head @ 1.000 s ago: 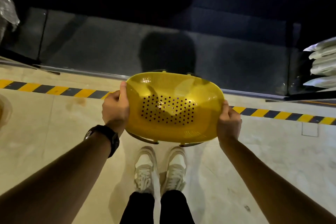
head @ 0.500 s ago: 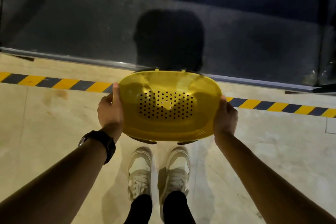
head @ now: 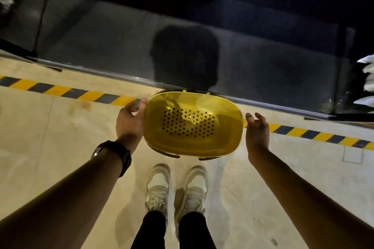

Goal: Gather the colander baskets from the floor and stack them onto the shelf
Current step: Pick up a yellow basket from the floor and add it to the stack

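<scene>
A yellow oval colander basket with dark holes in its bottom and dark handles underneath hangs in front of me, above the pale floor. Its far rim reaches the metal front edge of the low, dark shelf. My left hand, with a black watch on its wrist, lies open beside the basket's left rim, fingertips at or just off it. Spread open, my right hand stays a small gap away from the right rim. Neither hand grips the basket.
A yellow-and-black hazard stripe runs across the floor in front of the shelf. White bags are stacked at the shelf's right end, behind a dark upright post. My white shoes stand just below the basket.
Both hands gripped the basket's ends before; now their fingers have opened and moved off the rim, the right one clearly apart. The basket sits slightly nearer the shelf edge.
</scene>
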The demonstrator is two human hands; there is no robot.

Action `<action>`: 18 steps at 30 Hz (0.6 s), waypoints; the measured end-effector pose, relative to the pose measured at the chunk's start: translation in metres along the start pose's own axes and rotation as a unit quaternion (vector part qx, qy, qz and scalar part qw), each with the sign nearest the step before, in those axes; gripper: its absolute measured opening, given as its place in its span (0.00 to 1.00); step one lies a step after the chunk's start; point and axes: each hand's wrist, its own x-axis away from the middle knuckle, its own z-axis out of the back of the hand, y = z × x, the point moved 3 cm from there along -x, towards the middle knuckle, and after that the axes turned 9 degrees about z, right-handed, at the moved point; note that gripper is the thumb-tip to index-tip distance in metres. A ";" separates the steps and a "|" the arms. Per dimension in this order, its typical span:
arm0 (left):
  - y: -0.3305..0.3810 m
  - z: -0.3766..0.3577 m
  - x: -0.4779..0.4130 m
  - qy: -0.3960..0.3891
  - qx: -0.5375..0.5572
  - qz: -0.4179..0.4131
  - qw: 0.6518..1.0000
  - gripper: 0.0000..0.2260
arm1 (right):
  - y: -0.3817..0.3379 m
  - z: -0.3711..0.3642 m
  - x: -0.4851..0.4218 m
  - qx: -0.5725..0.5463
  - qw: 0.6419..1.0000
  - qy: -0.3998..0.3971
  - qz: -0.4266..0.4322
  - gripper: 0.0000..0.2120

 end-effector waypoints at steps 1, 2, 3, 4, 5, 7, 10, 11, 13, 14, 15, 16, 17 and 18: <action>0.010 0.013 0.004 -0.003 0.006 0.000 1.000 0.15 | -0.017 0.010 0.003 0.016 0.999 0.007 0.029 0.24; 0.021 0.026 0.006 -0.011 0.016 0.004 1.000 0.18 | -0.037 0.019 0.006 0.030 0.998 0.007 0.056 0.26; 0.033 0.041 0.008 -0.018 0.025 0.004 1.000 0.23 | -0.059 0.027 0.009 0.047 0.996 -0.001 0.076 0.28; 0.049 0.059 0.011 -0.015 0.018 -0.011 1.000 0.27 | -0.084 0.034 0.012 0.069 0.993 -0.013 0.096 0.29; 0.066 0.079 0.015 -0.008 0.000 -0.045 0.999 0.30 | -0.111 0.040 0.018 0.101 0.986 -0.026 0.128 0.30; 0.096 0.122 0.025 0.030 -0.120 -0.147 0.981 0.33 | -0.173 0.045 0.036 0.246 0.935 -0.061 0.249 0.34; 0.123 0.184 0.052 0.092 -0.387 -0.257 0.881 0.34 | -0.253 0.042 0.085 0.441 0.778 -0.116 0.432 0.40; 0.127 0.206 0.061 0.105 -0.425 -0.259 0.861 0.34 | -0.276 0.042 0.102 0.454 0.758 -0.129 0.451 0.42; 0.131 0.252 0.082 0.119 -0.450 -0.237 0.853 0.34 | -0.317 0.043 0.138 0.471 0.724 -0.136 0.485 0.44; 0.132 0.276 0.096 0.121 -0.457 -0.226 0.852 0.34 | -0.334 0.043 0.158 0.483 0.701 -0.143 0.504 0.45; 0.134 0.301 0.109 0.125 -0.462 -0.218 0.850 0.34 | -0.349 0.043 0.180 0.491 0.679 -0.150 0.525 0.45; 0.134 0.325 0.123 0.131 -0.460 -0.209 0.853 0.34 | -0.364 0.042 0.201 0.489 0.664 -0.154 0.544 0.45; 0.136 0.348 0.138 0.145 -0.456 -0.202 0.855 0.34 | -0.378 0.041 0.222 0.484 0.653 -0.157 0.561 0.46; 0.137 0.371 0.154 0.163 -0.449 -0.193 0.857 0.34 | -0.391 0.039 0.243 0.480 0.641 -0.159 0.577 0.46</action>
